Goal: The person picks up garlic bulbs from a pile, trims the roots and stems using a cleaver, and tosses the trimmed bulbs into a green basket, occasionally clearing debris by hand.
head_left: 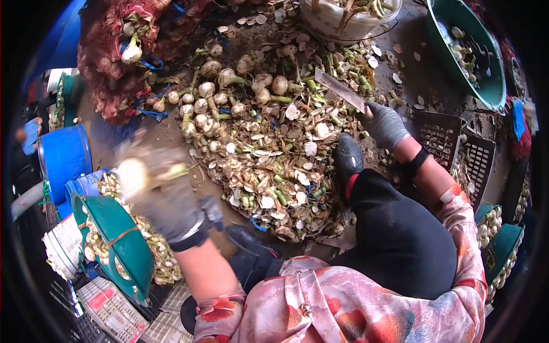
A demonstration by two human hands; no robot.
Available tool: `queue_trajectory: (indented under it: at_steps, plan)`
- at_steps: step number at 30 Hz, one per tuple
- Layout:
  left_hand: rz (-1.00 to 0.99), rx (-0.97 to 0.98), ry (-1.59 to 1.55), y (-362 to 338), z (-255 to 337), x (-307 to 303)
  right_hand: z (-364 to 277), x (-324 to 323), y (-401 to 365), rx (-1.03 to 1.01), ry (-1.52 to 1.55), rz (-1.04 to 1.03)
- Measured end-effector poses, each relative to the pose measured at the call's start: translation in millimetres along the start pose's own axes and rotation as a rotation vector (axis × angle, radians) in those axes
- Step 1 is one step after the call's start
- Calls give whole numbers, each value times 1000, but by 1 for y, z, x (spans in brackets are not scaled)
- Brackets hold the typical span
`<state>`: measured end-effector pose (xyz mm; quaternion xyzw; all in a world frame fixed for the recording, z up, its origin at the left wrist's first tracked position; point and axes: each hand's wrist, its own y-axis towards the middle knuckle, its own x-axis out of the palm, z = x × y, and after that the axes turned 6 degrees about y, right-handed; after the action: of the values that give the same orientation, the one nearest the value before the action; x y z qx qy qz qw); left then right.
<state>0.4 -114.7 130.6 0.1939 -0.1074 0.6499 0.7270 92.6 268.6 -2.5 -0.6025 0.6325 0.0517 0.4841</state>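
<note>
My right hand (386, 126), in a grey glove, is closed around the handle end of a knife (342, 91). Its broad flat blade points up and left over the heap of trimmings. My left hand (168, 208), also gloved, is smeared by motion to the left of the heap. A blurred pale garlic bulb (132, 176) with a greenish stem shows at its fingers, apparently gripped there. Between my hands lies a large pile of cut stems, root discs and dry skins (274, 166). Whole garlic bulbs (220, 94) with stems lie at its far side.
Red mesh sacks (108, 74) of garlic stand at the upper left. On the left are a blue drum (66, 163) and a green tub (123, 251) beside loose bulbs. A white bucket (343, 26), another green tub (486, 86) and dark plastic crates (437, 137) surround the far and right sides.
</note>
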Motion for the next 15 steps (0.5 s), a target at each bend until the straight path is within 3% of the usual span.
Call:
queue_trajectory:
  at_steps: [2, 4, 6, 9, 10, 12, 13, 15]
  plan:
    - [-62, 164, -550, 10, 86, -13, 18, 21, 6, -169, -5, 151]
    - [250, 503, -417, 2, 128, -39, 8, 17, 1, -75, 68, 91]
    - [164, 352, -358, 2, 123, -70, 13, 27, 9, -42, 162, 55]
    - [122, -94, 303, 34, 35, -83, 5, 36, 12, -186, 97, 64]
    - [-133, -60, 172, 43, -17, -76, 0, 35, 11, -161, 12, 44]
    - [-110, -244, 1249, 45, -100, -69, -2, 38, 7, -190, -20, 31]
    - [-120, -153, 1113, 49, -146, -72, -2, 38, 4, -180, -27, 21]
    - [-247, -529, 1624, 80, -209, -83, 0, 35, -1, -162, -46, 3]
